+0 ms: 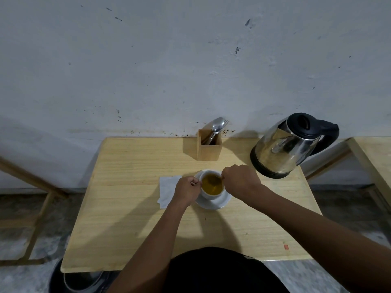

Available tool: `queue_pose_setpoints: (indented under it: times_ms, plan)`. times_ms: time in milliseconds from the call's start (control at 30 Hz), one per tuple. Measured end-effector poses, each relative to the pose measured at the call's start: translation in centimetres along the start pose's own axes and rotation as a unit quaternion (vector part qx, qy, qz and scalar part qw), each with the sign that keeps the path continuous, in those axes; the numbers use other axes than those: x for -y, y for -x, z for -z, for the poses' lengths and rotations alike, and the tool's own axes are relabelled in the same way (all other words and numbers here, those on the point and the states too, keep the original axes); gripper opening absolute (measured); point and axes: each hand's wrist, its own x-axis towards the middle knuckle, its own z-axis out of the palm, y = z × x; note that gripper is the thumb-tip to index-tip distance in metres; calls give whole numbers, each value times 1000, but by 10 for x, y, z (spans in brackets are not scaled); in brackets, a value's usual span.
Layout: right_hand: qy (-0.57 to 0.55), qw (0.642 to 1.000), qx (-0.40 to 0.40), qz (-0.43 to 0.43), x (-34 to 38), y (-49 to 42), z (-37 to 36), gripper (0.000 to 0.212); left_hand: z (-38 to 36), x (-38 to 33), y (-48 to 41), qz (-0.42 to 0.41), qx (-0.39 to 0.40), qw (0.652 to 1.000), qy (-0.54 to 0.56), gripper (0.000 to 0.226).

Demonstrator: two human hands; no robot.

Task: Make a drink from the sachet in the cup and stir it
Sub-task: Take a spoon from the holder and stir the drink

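Note:
A white cup holding yellow-brown drink stands on a white saucer in the middle of the wooden table. My left hand is closed at the cup's left side, pinching what looks like its handle. From the right, my right hand is over the rim, fingers closed on a spoon whose end dips into the drink. The spoon is mostly hidden by the hand and the liquid. A white paper sachet lies flat just left of the saucer, partly under my left hand.
A steel kettle with a black lid and handle stands at the back right. A wooden holder with spoons and a fork sits against the wall. A second table is at the right, and a dark bin sits below the front left corner.

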Motion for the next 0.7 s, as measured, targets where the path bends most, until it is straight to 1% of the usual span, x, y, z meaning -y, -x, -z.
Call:
queue_pose_setpoints:
  times_ms: [100,200,267,333,400,500,600,700]
  plan:
    - [-13,1000,-13,-22,-7,6,-2,15,1,0,1,-4,-2,1000,-1,20]
    - [-66,996,-44,-41,-16,16,-7,25,1,-1,1,-7,2,1000,-8,17]
    - [-114,990,-71,-46,-21,29,-12,28,2,-2,1,-4,5,1000,-20,17]
    - [-157,981,-107,-48,-25,42,-20,28,2,-3,1,1,5,1000,-29,18]
    - [-193,972,-121,-54,-28,53,-29,29,2,-3,1,2,8,999,-37,20]
    - [-277,952,-115,-67,-29,66,-48,30,3,-3,0,1,7,999,-42,22]
    - [-356,923,-115,-93,-23,77,-67,30,3,-3,0,-9,12,999,-52,25]
    - [-381,909,-122,-115,-16,85,-79,30,3,-4,0,-6,12,998,-53,24]
